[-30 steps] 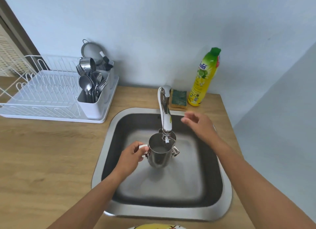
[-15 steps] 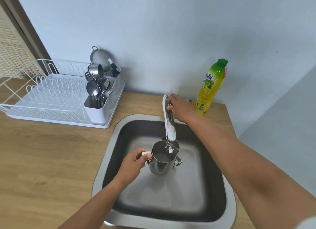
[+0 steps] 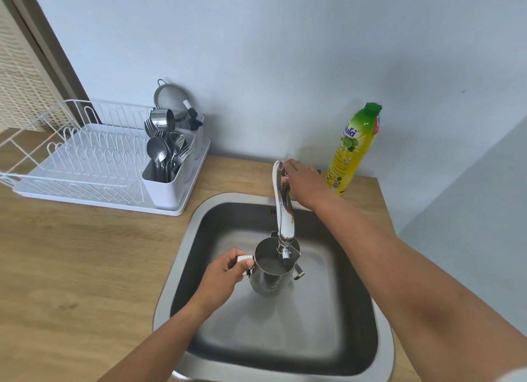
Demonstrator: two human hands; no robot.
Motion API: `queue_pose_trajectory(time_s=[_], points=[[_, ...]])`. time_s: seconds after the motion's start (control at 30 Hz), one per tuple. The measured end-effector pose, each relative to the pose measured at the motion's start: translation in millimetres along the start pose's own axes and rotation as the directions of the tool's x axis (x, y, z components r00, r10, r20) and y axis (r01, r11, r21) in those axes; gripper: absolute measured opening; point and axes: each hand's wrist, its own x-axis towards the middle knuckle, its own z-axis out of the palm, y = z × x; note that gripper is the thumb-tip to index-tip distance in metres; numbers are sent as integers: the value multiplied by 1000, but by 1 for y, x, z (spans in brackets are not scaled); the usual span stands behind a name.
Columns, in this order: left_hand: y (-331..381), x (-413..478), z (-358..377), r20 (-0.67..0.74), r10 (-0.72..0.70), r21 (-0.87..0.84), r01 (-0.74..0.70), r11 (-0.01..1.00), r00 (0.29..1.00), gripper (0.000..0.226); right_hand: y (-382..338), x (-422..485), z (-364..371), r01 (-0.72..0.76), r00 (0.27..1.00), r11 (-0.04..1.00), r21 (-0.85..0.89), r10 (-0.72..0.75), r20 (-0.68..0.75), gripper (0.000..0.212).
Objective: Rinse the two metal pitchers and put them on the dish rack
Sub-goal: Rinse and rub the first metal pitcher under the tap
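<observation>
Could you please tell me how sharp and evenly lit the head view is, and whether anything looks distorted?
Head view: soft, even light; faint shadow on the wall behind the bottle; mild glare on the faucet; wide-angle bending at the rack and sink edges; pitcher and both hands, left and right, reasonably sharp.

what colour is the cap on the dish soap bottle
Green, on a yellow and green dish soap bottle; the head view shows the cap clearly.

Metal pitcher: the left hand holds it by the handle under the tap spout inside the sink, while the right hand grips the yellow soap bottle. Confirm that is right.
Not quite. The right hand is on the tap, not on the yellow soap bottle, which stands untouched beside it, as the head view shows. The rest holds: the left hand holds the metal pitcher by the handle under the spout, inside the sink.
</observation>
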Motion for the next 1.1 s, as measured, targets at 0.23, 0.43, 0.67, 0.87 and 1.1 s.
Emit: queue_pose_trajectory(time_s=[0.23,0.43,0.67,0.87,1.1], points=[[1,3,0,-6,7,9,-7,1000,1000,12,4,7,-6,6,999,999,36,-7,34,44],[1,1,1,-11,12,30,-12,999,1000,10,7,11,-8,6,1000,996,87,-8,29,39],[-1,1,0,12,7,35,-7,999,1000,11,1,-12,-8,-119,993,919,377,106,56,50],[-1,-1,3,20,-28,-33,29,999,999,13,-5,-98,6,-320,921,570,757,376,106,45],[-9,-5,16,67,-132,-149,140,979,989,27,-19,-201,23,-530,827,218,819,345,444,38]])
